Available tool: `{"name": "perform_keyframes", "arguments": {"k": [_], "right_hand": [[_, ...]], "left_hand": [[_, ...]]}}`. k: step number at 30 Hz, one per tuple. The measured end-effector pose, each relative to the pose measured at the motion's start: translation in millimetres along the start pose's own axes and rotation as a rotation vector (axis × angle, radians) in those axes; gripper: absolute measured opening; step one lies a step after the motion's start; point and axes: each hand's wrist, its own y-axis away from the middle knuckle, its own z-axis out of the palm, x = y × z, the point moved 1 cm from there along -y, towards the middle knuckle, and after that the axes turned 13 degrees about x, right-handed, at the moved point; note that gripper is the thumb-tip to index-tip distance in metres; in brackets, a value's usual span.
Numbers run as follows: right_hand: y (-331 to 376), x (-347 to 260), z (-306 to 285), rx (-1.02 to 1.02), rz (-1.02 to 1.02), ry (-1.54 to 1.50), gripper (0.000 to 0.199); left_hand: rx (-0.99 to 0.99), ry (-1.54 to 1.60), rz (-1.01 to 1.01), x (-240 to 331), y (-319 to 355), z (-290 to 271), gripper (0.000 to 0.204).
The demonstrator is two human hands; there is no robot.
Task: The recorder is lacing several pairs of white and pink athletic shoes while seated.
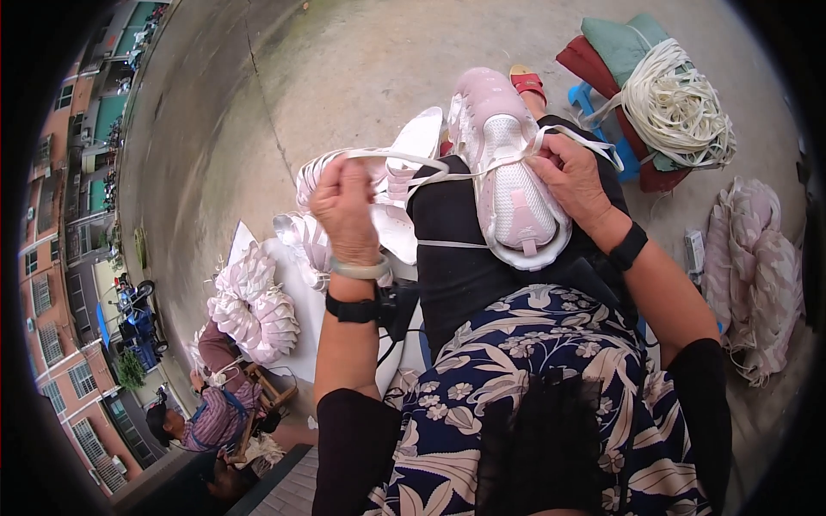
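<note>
A pink and white sneaker upper lies across my lap on black trousers, its toe pointing away from me. A flat white shoelace runs over its middle and out to both sides. On the left, my left hand is closed on a loop of that lace, held up off the upper. My right hand pinches the lace at the upper's right edge, fingertips touching the upper. Its thumb and first finger are pressed together there. The lace's loose end hangs beyond my right hand.
White-and-pink shoe pieces lie to the left, near a ring-shaped bundle of uppers. A large hank of white laces rests on red and green cloth over a blue stool. More bundled uppers lie right. Another person sits lower left.
</note>
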Motion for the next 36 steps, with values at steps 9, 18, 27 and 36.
{"name": "perform_keyframes", "arguments": {"k": [9, 18, 27, 36], "right_hand": [[5, -38, -19, 0.007, -0.614, 0.258, 0.015], [-1, -55, -4, -0.248, -0.813, 0.469, 0.033], [1, -49, -1, -0.252, -0.735, 0.408, 0.04], [2, -45, -1, -0.256, -0.659, 0.366, 0.042]], "left_hand": [[-0.099, 0.432, -0.805, -43, 30, -8, 0.012], [-0.317, 0.35, -0.808, -42, 47, 45, 0.013], [-0.328, -0.053, -0.432, -44, 49, 56, 0.016], [-0.26, -0.009, -0.372, -53, 50, 65, 0.017]]}}
